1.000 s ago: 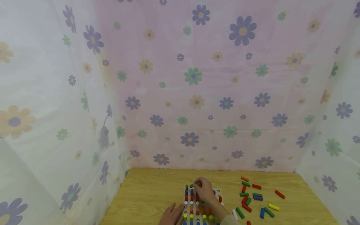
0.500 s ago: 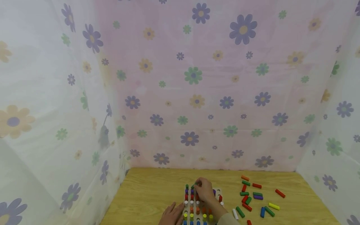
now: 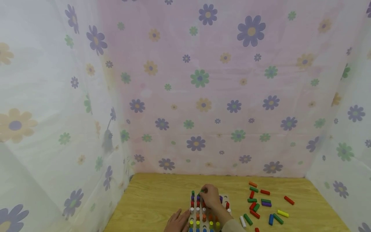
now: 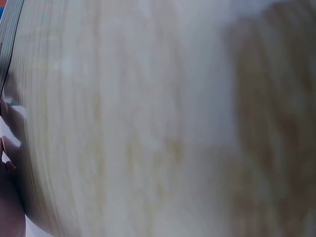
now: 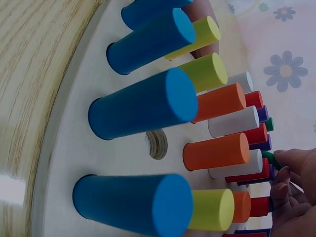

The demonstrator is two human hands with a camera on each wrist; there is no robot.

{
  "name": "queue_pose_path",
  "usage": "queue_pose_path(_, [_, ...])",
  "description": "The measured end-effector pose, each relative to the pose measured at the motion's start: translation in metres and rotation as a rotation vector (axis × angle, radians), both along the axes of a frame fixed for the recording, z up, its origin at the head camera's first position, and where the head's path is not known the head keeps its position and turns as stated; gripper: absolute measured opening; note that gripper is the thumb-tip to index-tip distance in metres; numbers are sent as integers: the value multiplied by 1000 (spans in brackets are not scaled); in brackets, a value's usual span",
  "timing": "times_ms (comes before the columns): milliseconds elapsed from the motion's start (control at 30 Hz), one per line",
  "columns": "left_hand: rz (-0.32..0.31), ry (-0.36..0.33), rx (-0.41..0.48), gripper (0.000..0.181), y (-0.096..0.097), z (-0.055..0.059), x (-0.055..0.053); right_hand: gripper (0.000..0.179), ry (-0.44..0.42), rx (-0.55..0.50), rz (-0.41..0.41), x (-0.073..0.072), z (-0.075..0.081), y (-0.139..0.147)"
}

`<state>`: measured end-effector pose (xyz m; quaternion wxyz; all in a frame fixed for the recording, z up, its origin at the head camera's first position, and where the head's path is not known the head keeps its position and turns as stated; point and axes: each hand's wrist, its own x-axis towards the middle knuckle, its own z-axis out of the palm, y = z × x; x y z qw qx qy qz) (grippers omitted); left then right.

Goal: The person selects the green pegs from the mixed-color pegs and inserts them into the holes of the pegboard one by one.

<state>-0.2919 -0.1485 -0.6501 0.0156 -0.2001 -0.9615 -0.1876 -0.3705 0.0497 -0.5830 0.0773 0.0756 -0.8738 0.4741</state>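
A pegboard [image 5: 126,165] stands on the table, holding rows of blue, yellow, orange, white, red, purple and green pegs. My right hand [image 3: 212,198] pinches a green peg [image 5: 270,159] between thumb and fingertips at the board's far row, beside the green peg [image 3: 193,193] in the far left corner. Whether the pinched peg's lower end sits in a hole is hidden. My left hand [image 3: 177,221] rests at the board's left edge with fingers extended. Only a dark sliver of that hand shows at the edge of the left wrist view.
Loose pegs lie scattered to the board's right, among them a yellow peg [image 3: 282,213], a purple peg [image 3: 266,204] and an orange peg [image 3: 253,184]. A bare hole [image 5: 158,144] shows among the standing pegs. Flower-patterned curtains [image 3: 174,154] enclose the wooden table [image 3: 150,196].
The green peg in my right hand has gone from lying slanted to more upright over the far row, with the hand shifting slightly. My left hand has stayed in place.
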Motion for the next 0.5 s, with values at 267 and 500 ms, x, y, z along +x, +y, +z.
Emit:
queue_pose_path(267, [-3,10,0,52,-1,-4,-1,4,15,15,-15,-1,-2,-2])
queue_pose_path(500, [-1,46,-5,52,-2,-8,-2,5,21,40,-19,1,3,-3])
